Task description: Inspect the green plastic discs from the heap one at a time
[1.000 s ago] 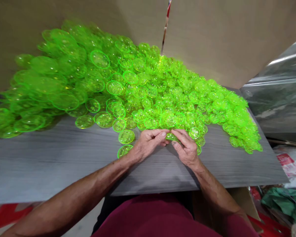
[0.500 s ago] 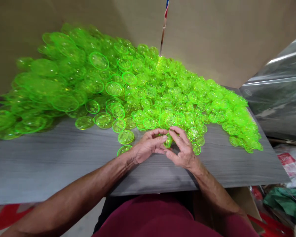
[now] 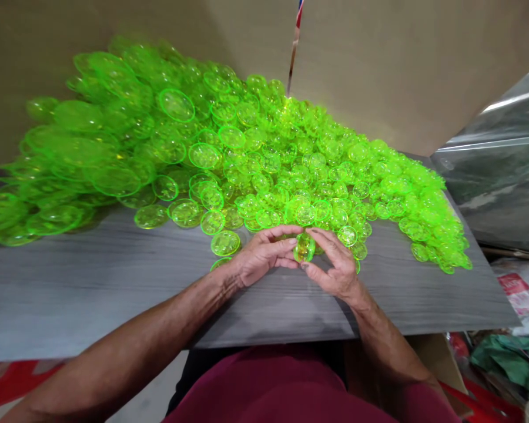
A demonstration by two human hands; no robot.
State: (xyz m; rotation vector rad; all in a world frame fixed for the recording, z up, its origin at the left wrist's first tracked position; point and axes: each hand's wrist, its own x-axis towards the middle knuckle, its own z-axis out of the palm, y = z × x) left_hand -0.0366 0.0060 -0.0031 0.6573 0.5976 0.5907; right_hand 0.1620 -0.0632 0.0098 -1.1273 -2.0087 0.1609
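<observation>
Between my two hands, just above the table's front part, is a round, see-through neon-green plastic disc (image 3: 304,248) with a raised rim. My left hand (image 3: 267,252) grips its left side, thumb in front and fingers behind. On the other side, my right hand (image 3: 335,261) pinches it, forefinger at the top edge and thumb at the bottom. A large pile of like green discs (image 3: 268,164) spreads behind both hands. One loose disc (image 3: 225,242) lies flat beside my left wrist.
The grey wood-grain table (image 3: 127,288) carries the pile, which leans against brown board panels (image 3: 379,64) at the back. Plastic-wrapped material (image 3: 506,158) stands on the right. Below it are bags and a green cloth (image 3: 511,358). Red plastic (image 3: 22,382) shows under the table's left side.
The disc has turned so that more of its face shows towards me. My right hand has shifted slightly right, its fingers wider apart. My left hand has barely moved.
</observation>
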